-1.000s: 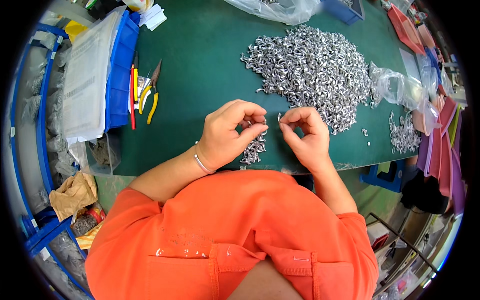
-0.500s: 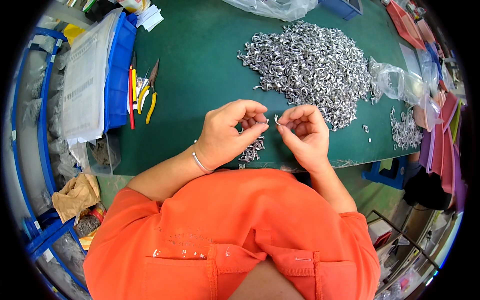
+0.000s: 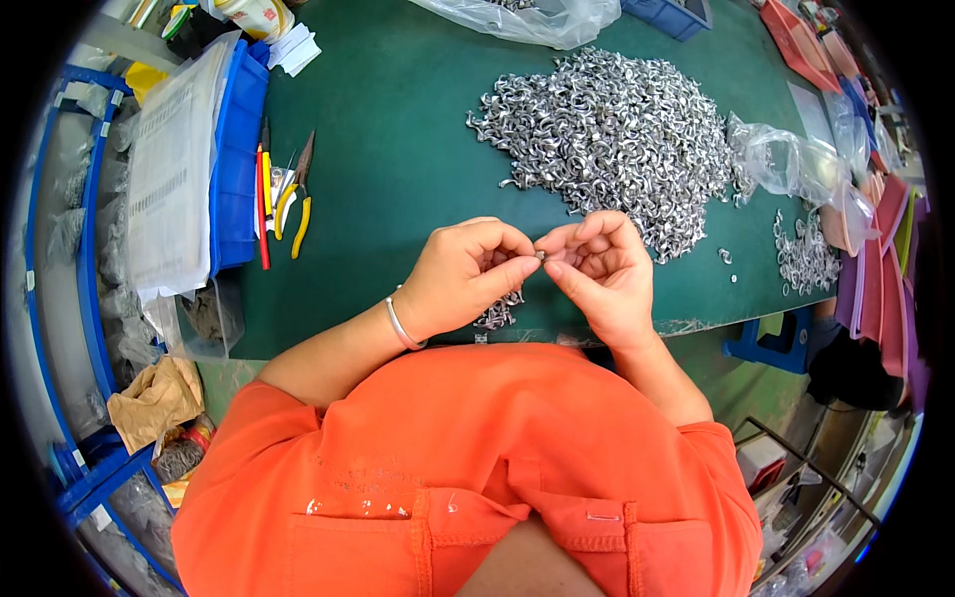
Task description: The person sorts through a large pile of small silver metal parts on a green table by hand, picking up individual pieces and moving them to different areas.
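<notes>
We are noting a dark green worktop (image 3: 398, 149), a shiny silver heap of metal parts (image 3: 617, 129), a blue bin (image 3: 237, 179), yellow-handled pliers (image 3: 298, 204), and our plain orange shirt (image 3: 468, 468).

A green table (image 3: 398, 149) is seen from above. A big heap of small shiny metal pieces (image 3: 612, 134) is piled at about 1 o'clock. A smaller heap of metal pieces (image 3: 804, 261) is found at 3 o'clock, near the table's edge. Clear plastic bags (image 3: 796, 164) are laid between the two heaps. A blue bin (image 3: 234, 159) is set at 9 o'clock, and yellow-handled pliers (image 3: 296, 199) and a red pen (image 3: 262, 204) are placed just beside it. A few metal pieces (image 3: 497, 313) are left near the front edge.
</notes>
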A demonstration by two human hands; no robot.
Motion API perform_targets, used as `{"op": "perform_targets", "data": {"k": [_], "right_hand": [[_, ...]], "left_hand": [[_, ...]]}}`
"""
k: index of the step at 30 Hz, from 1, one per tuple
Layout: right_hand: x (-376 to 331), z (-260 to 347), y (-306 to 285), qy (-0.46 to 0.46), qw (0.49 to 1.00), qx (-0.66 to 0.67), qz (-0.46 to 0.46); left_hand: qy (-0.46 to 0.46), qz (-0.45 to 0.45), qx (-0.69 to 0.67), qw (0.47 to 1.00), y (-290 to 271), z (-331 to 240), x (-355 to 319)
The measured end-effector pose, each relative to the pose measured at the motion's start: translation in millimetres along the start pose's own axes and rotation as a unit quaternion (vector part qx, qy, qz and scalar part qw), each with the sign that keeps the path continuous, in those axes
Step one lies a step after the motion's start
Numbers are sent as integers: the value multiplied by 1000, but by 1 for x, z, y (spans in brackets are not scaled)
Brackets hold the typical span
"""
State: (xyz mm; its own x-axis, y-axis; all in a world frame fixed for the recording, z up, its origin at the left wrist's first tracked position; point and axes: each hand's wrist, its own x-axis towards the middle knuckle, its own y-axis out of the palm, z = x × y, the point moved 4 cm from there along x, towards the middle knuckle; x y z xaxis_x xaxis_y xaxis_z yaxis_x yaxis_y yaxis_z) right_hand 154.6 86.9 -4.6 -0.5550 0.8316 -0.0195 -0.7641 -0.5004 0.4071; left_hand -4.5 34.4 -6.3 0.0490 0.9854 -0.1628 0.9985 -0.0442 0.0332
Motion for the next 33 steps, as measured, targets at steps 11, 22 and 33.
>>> {"op": "perform_targets", "data": {"k": [11,22,33], "right_hand": [[-8,0,3,-121,978,-168,-3],[-2,-38,8,265,899,348,-3],[76,132,-267,-292,791,-248,-477]], "left_hand": [[-117,33,-299,947,5,11,0],[323,-58,296,897,11,-31,9],[197,-104,128,966,-3,-16,1]]}}
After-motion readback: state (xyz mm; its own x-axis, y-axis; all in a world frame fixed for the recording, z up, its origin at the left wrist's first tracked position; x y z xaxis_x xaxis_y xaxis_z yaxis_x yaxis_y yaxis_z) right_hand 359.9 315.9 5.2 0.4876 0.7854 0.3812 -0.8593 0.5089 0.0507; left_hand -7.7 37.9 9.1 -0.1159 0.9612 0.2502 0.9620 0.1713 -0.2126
